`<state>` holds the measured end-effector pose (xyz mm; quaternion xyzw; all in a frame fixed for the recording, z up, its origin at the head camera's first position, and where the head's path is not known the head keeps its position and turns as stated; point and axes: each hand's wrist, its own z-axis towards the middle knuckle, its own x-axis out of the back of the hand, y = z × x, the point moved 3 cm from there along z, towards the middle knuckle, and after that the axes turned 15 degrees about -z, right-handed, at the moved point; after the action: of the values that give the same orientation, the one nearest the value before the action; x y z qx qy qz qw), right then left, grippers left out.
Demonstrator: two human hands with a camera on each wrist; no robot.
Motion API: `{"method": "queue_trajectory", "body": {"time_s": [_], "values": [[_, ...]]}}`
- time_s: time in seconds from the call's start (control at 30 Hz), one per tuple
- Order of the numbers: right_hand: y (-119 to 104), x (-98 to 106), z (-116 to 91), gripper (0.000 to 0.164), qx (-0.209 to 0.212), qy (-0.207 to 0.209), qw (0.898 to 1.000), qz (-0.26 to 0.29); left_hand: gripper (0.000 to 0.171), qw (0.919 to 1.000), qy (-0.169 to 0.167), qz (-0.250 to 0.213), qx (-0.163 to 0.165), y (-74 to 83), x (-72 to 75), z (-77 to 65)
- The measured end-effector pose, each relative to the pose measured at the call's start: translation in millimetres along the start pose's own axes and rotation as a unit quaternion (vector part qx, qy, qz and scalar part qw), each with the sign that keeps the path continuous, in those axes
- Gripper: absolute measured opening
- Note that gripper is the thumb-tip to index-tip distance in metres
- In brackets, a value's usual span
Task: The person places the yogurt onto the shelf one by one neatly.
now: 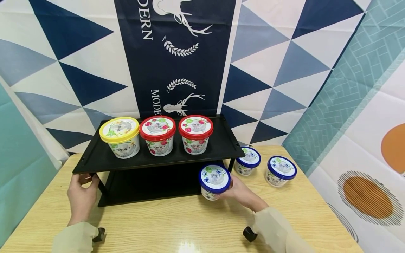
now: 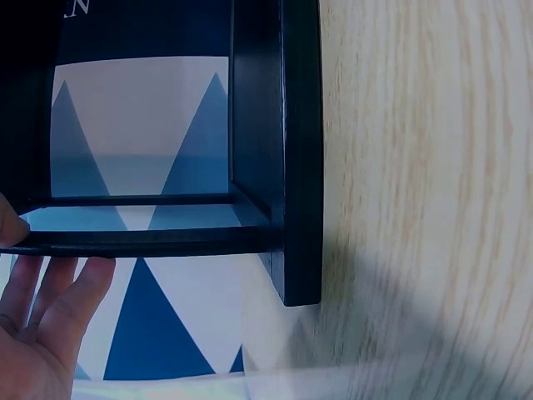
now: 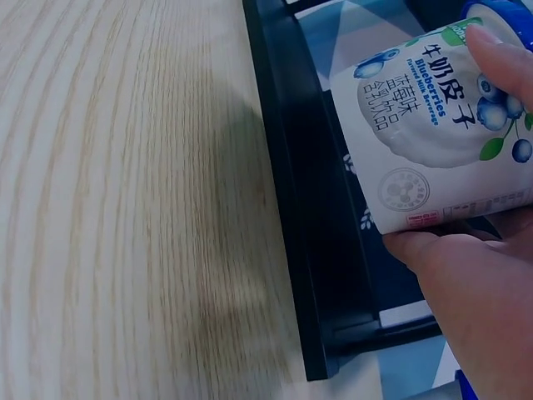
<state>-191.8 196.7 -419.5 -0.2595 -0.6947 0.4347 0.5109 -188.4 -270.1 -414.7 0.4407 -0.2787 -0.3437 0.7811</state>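
Note:
My right hand [image 1: 235,191] grips a blue-lidded blueberry milk cup [image 1: 215,177] by its side. The cup hangs at the right front of the black two-tier shelf [image 1: 158,162], before the lower tier; the right wrist view shows the printed side of this blueberry cup [image 3: 433,108] tilted. With thumb and fingers, my left hand [image 1: 83,196] holds the front left post [image 2: 150,242] of the shelf. On the upper tier stand a yellow-lidded cup [image 1: 121,137] and two red-lidded cups, the left red cup [image 1: 158,135] and the right red cup [image 1: 195,133].
Two more blue-lidded cups stand on the wooden table [image 1: 158,225] right of the shelf: a nearer blue cup [image 1: 280,171] and another blue cup [image 1: 248,161] close to the shelf's right post. Behind hangs a patterned cloth [image 1: 259,70].

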Motion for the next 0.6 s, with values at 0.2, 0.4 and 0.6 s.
{"method": "queue_trajectory", "body": {"time_s": [0.2, 0.4, 0.6], "values": [[-4, -4, 5, 0.088, 0.003, -0.004, 1.000, 0.019, 0.030, 1.0000, -0.001, -0.001, -0.002, 0.0, -0.2, -0.1], [-7, -8, 11, 0.087, 0.025, -0.008, 0.999, 0.029, 0.030, 1.0000, -0.001, -0.001, 0.001, -0.6, -0.5, 0.3], [-9, -10, 12, 0.087, 0.026, -0.009, 0.999, 0.033, 0.030, 1.0000, 0.002, -0.001, -0.001, -0.7, -0.3, 0.4]]}}
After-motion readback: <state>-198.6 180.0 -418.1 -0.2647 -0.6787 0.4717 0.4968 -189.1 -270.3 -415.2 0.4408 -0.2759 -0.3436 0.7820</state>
